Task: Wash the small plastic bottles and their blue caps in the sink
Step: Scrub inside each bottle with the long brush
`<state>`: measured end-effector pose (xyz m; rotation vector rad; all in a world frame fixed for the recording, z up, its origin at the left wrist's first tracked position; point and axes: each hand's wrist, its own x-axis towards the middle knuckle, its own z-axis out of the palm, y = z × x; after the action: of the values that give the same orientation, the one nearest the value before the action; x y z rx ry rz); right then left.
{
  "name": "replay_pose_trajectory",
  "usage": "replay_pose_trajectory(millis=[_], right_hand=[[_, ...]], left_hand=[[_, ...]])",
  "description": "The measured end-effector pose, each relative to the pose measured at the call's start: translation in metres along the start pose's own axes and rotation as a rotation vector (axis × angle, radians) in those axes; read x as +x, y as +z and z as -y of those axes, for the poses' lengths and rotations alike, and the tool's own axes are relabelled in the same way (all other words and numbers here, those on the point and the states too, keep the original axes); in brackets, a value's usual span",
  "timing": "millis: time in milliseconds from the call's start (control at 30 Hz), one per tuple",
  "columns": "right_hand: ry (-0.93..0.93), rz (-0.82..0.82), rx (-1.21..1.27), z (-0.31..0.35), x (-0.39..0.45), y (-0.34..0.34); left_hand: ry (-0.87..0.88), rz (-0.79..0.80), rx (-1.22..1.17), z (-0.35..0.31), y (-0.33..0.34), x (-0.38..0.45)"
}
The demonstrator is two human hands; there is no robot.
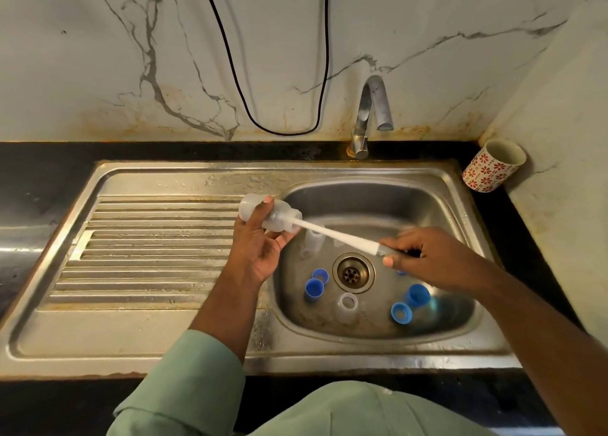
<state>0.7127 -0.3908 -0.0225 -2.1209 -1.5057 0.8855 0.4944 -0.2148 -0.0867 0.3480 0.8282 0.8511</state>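
Writing or brand marks cannot be read anywhere; the only pattern is the red flower print on a cup (493,165) standing on the dark counter (39,172) at the far right corner.

At the left edge of the basin, the left hand (260,241) grips a clear plastic bottle (268,216), fingers and thumb curled round its body, its mouth pointing right. A white bottle brush (339,234) runs from that mouth to the right hand (431,254), whose fingers pinch the handle end; the handle itself is mostly hidden under the fingers and blurred. How far the brush reaches inside the bottle is hard to tell through the cloudy plastic.

In the steel sink (378,198), around the drain (353,272), lie blue caps: two near left (314,287), two near right (409,304), and a sliver of blue showing under the right hand. A clear bottle (346,307) stands just near of the drain, and other clear pieces (314,239) far left of it are faint and partly crossed by the brush. The tap (370,113) stands at the far rim. A black cable (237,83) hangs on the marble wall, cut off at the top. Green sleeves (184,379) are cut off at the near edge.
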Motion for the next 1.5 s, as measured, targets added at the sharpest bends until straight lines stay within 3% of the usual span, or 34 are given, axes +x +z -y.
replay_pose_trajectory(millis=[67,300,467,567,667,800,933,1067,1167,1267,1333,1400,1500], right_hand=[[-0.004,0.063,0.041,0.000,-0.005,-0.003],[-0.010,-0.071,-0.004,0.006,0.003,-0.001],[-0.060,-0.004,-0.086,0.010,0.001,0.000],[0.003,-0.072,-0.050,0.010,0.003,0.004],[-0.053,-0.046,-0.231,0.009,0.003,0.009],[-0.015,-0.082,-0.069,0.009,0.003,0.007],[-0.061,-0.073,-0.288,0.006,-0.001,0.014],[-0.052,-0.134,-0.191,0.012,-0.002,0.014],[-0.053,-0.077,-0.331,0.013,-0.002,0.017],[-0.096,-0.017,-0.229,0.014,-0.002,0.016],[-0.042,-0.099,-0.166,0.008,0.002,0.013],[-0.001,-0.121,-0.304,0.005,0.003,0.014],[-0.108,-0.059,-0.416,0.009,-0.005,0.023]], left_hand=[[0.014,-0.023,-0.001,0.001,-0.001,0.001],[0.016,-0.021,0.029,-0.002,0.001,0.002],[0.020,-0.082,0.028,-0.013,-0.004,0.007],[0.006,-0.055,0.056,-0.016,-0.008,0.009],[0.025,-0.077,0.117,-0.014,-0.006,0.011],[0.017,-0.076,0.072,-0.012,-0.005,0.013],[0.026,-0.103,0.104,-0.011,-0.004,0.013],[0.021,-0.097,0.094,-0.016,-0.007,0.015],[0.026,-0.126,0.120,-0.015,-0.005,0.016],[0.020,-0.142,0.099,-0.014,-0.005,0.016],[0.016,-0.124,0.115,-0.013,-0.004,0.016],[0.015,-0.118,0.142,-0.013,-0.003,0.017],[0.019,-0.122,0.144,-0.013,0.000,0.018]])
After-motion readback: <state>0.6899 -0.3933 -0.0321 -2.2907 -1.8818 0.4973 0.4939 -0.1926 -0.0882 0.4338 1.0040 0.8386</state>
